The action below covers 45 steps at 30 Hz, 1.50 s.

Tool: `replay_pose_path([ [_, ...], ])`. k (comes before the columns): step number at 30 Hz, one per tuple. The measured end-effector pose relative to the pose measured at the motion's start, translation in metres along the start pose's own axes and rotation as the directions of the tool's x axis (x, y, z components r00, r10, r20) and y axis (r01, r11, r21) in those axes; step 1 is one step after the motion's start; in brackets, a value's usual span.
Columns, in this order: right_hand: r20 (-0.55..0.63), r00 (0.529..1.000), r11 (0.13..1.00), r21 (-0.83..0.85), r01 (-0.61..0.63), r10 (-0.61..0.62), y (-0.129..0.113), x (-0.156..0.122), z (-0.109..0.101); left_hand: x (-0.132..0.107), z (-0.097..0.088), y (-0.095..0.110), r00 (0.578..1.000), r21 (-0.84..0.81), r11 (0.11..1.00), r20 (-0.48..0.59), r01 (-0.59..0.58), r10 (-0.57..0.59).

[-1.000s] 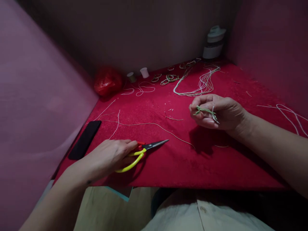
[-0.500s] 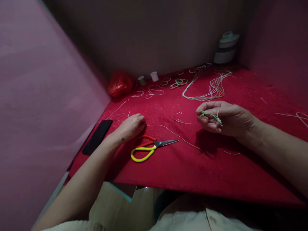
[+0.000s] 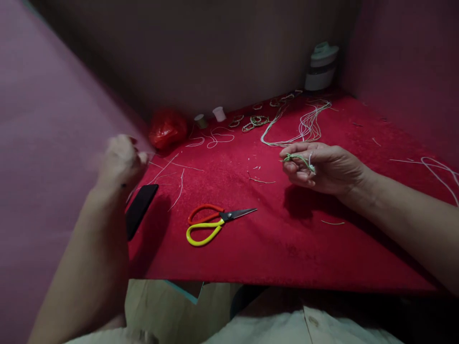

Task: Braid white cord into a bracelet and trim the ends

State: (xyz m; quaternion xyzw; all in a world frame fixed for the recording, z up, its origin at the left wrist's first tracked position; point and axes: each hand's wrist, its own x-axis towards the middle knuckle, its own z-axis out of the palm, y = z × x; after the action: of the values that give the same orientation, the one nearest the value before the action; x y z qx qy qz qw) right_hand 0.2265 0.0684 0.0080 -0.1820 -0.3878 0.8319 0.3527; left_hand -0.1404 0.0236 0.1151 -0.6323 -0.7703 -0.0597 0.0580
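Note:
My right hand point(image 3: 322, 167), above the red cloth, pinches a small knotted piece of green cord point(image 3: 300, 160) with a short pale end sticking up. My left hand point(image 3: 122, 160) is raised at the left by the pink wall, beyond a black phone-like slab point(image 3: 141, 208). Its fingers curl away from me and are smeared by motion, so whether they hold anything is unclear. Between the hands lie scissors point(image 3: 222, 217) with one red and one yellow handle, blades pointing right. Thin loose threads point(image 3: 179, 188) lie right of the left hand.
At the back stand a red plastic bag point(image 3: 168, 129), two thread spools point(image 3: 219, 113), several knotted cord loops point(image 3: 255, 123), a bundle of long pale cords point(image 3: 311, 126) and a white container point(image 3: 322, 67). Small cord scraps point(image 3: 263, 181) dot the cloth. Pale cord point(image 3: 430, 165) lies far right.
My left hand has lifted and moved left from beside the scissors. The long thread that ran right from it across the cloth is gone from there. My right hand still pinches the green cord.

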Motion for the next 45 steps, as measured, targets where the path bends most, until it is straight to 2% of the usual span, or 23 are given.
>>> replay_pose_path([
  [1, -0.012, 1.0, 1.0, 0.0, 0.002, -0.002, -0.001, 0.0, 0.0, -0.011, 0.005, 0.007, 0.999, 0.045, 0.999, 0.042, 0.016, -0.018],
  [2, -0.028, 1.0, 1.0, 0.0, 0.005, -0.005, -0.002, 0.0, 0.0, -0.024, 0.011, 0.015, 0.976, 0.034, 0.997, 0.212, -0.066, 0.058],
  [3, -0.046, 0.999, 1.0, 0.003, 0.008, -0.008, -0.002, 0.0, 0.0, -0.039, 0.017, 0.024, 0.892, -0.058, 0.98, 0.406, -0.19, 0.197],
  [4, -0.064, 0.998, 1.0, 0.006, 0.011, -0.01, -0.003, 0.0, 0.0, -0.055, 0.024, 0.033, 0.795, -0.12, 0.952, 0.527, -0.282, 0.302],
  [5, -0.081, 0.997, 1.0, 0.009, 0.013, -0.013, -0.003, 0.0, 0.001, -0.071, 0.032, 0.04, 0.727, -0.143, 0.924, 0.579, -0.355, 0.369],
  [6, -0.094, 0.995, 1.0, 0.013, 0.015, -0.013, -0.003, 0.0, 0.001, -0.085, 0.039, 0.046, 0.718, -0.126, 0.905, 0.568, -0.407, 0.402],
  [9, -0.108, 0.994, 1.0, 0.017, 0.012, -0.011, -0.002, 0.0, 0.002, -0.111, 0.06, 0.055, 0.771, 0.026, 0.867, 0.47, -0.498, 0.429],
  [11, -0.104, 0.994, 1.0, 0.02, 0.02, -0.018, -0.003, 0.0, 0.002, -0.112, 0.068, 0.053, 0.797, 0.116, 0.851, 0.433, -0.512, 0.421],
  [15, -0.115, 0.991, 0.997, 0.019, 0.072, -0.069, -0.007, -0.001, 0.002, -0.086, 0.068, 0.039, 0.884, 0.259, 0.877, 0.354, -0.405, 0.304],
  [17, -0.13, 0.986, 0.994, 0.028, 0.108, -0.104, -0.011, -0.001, 0.002, -0.072, 0.066, 0.035, 0.907, 0.298, 0.884, 0.332, -0.36, 0.258],
  [19, -0.147, 0.98, 0.988, 0.051, 0.143, -0.134, -0.013, -0.001, 0.002, -0.064, 0.064, 0.042, 0.92, 0.331, 0.883, 0.319, -0.334, 0.228],
  [21, -0.155, 0.977, 0.985, 0.072, 0.159, -0.147, -0.015, 0.0, 0.001, -0.064, 0.065, 0.064, 0.923, 0.272, 0.899, 0.272, -0.344, 0.271],
  [22, -0.155, 0.977, 0.984, 0.076, 0.161, -0.148, -0.015, 0.0, 0.0, -0.068, 0.066, 0.08, 0.89, 0.128, 0.898, 0.249, -0.421, 0.382],
  [23, -0.154, 0.977, 0.984, 0.076, 0.163, -0.15, -0.015, 0.0, -0.001, -0.072, 0.067, 0.098, 0.822, -0.067, 0.85, 0.226, -0.522, 0.523],
  [26, -0.133, 0.978, 0.983, 0.063, 0.171, -0.161, -0.014, 0.001, -0.003, -0.087, 0.075, 0.16, 0.623, -0.479, 0.608, 0.151, -0.634, 0.768],
  [27, -0.125, 0.978, 0.983, 0.06, 0.175, -0.167, -0.013, 0.002, -0.004, -0.09, 0.078, 0.179, 0.588, -0.54, 0.553, 0.127, -0.634, 0.799],
  [29, -0.111, 0.98, 0.984, 0.052, 0.173, -0.166, -0.013, 0.002, -0.005, -0.096, 0.086, 0.211, 0.572, -0.562, 0.524, 0.107, -0.64, 0.813],
  [33, -0.142, 0.977, 0.983, 0.064, 0.171, -0.161, -0.014, 0.003, -0.005, -0.103, 0.101, 0.24, 0.591, -0.365, 0.587, 0.116, -0.722, 0.799],
  [37, -0.17, 0.973, 0.98, 0.097, 0.173, -0.155, -0.013, 0.005, -0.004, -0.102, 0.105, 0.225, 0.557, -0.247, 0.561, 0.095, -0.79, 0.825],
  [38, -0.168, 0.974, 0.98, 0.104, 0.171, -0.152, -0.012, 0.006, -0.004, -0.097, 0.104, 0.215, 0.574, -0.237, 0.577, 0.088, -0.782, 0.814],
  [42, -0.125, 0.982, 0.982, 0.102, 0.157, -0.144, -0.009, 0.008, -0.006, -0.06, 0.093, 0.172, 0.745, -0.048, 0.744, -0.022, -0.666, 0.666],
  [43, -0.112, 0.984, 0.984, 0.097, 0.151, -0.14, -0.008, 0.009, -0.007, -0.051, 0.091, 0.164, 0.767, 0.003, 0.767, -0.03, -0.642, 0.641],
  [45, -0.092, 0.987, 0.986, 0.091, 0.139, -0.131, -0.007, 0.009, -0.007, -0.035, 0.089, 0.153, 0.768, 0.074, 0.766, -0.011, -0.638, 0.64],
])
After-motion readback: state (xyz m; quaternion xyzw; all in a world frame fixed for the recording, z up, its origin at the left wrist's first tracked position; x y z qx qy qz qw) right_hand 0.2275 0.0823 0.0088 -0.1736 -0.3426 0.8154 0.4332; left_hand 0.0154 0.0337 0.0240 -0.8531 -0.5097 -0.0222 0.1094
